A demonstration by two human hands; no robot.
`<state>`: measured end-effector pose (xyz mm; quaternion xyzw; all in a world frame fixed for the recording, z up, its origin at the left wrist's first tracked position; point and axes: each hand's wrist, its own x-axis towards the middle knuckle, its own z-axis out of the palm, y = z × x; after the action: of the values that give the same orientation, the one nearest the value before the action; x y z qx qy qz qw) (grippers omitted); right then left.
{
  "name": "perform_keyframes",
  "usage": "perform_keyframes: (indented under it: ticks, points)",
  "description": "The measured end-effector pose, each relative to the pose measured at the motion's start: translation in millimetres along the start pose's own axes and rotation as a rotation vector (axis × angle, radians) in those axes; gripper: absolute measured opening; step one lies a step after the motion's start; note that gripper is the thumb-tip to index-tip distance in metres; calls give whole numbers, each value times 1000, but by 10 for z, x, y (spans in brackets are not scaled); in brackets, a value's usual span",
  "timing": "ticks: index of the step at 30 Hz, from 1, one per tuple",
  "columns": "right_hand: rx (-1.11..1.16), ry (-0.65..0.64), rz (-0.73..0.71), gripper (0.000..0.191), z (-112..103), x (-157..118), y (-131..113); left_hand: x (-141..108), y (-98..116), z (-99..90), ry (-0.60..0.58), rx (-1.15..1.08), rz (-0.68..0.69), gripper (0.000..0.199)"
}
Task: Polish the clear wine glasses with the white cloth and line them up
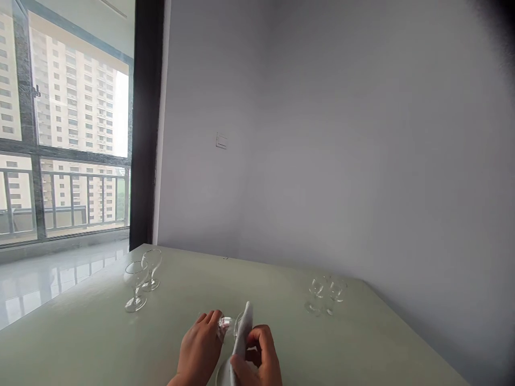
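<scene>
Near the table's front edge, my left hand (201,343) is closed around a clear stemmed glass (226,324). The glass looks tilted on its side, its round end facing right. My fingers hide much of it. My right hand (262,355) pinches a folded white cloth (243,331), which stands edge-on against the glass's right end. Below the cloth a pale round rim (220,373) shows in part; I cannot make out what it belongs to.
Two stemmed glasses stand upright on the pale green table (193,279) at the left: a nearer glass (135,287) and a farther glass (152,268). More small glasses (316,289) stand at the right. A grey wall (322,161) borders the table's back.
</scene>
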<state>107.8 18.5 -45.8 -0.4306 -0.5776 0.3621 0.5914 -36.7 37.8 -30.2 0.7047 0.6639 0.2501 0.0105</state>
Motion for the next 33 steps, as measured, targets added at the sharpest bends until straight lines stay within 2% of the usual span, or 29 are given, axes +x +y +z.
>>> perform_keyframes:
  ticks: [3, 5, 6, 9, 11, 12, 14, 17, 20, 24, 27, 30, 33]
  points:
    - [-63, 65, -71, 18, 72, -25, 63, -12, -7, 19, -10, 5, 3, 19]
    - [-45, 59, -44, 12, 38, 10, 86, -2, -45, 41, -21, 9, -14, 21]
    - [-23, 67, -15, 14, -5, 39, 83, 9, -70, 53, -28, 12, -30, 22]
    - [9, 217, 59, 28, -167, 122, 29, 47, -131, 80, -41, 18, -80, 25]
    - [-21, 313, 30, 32, -231, 137, -13, 60, -142, 90, -45, 20, -92, 25]
    - [-47, 321, -5, 31, -233, 129, -23, 61, -137, 94, -46, 20, -91, 25]
    - [-91, 240, -100, 29, -173, 90, -7, 53, -115, 102, -48, 19, -78, 23]
    - [-120, 23, -237, 34, -12, 23, 103, 41, -94, 107, -58, 15, -57, 16]
    - [-171, -168, -253, 44, 75, -6, 233, 46, -101, 88, -60, 18, -50, 16]
    - [-405, -316, -24, 63, 28, -14, 312, 39, -59, 46, -63, 17, 35, 16]
    - [-460, -306, 84, 55, -15, -15, 314, -3, 20, 32, -91, 2, 117, 16]
    - [-266, -298, 150, 36, -45, 22, 276, -40, 56, 5, -56, 0, 184, 16]
    - [57, -318, 384, 33, -105, 100, 168, -32, 17, -65, 112, 54, 374, 22]
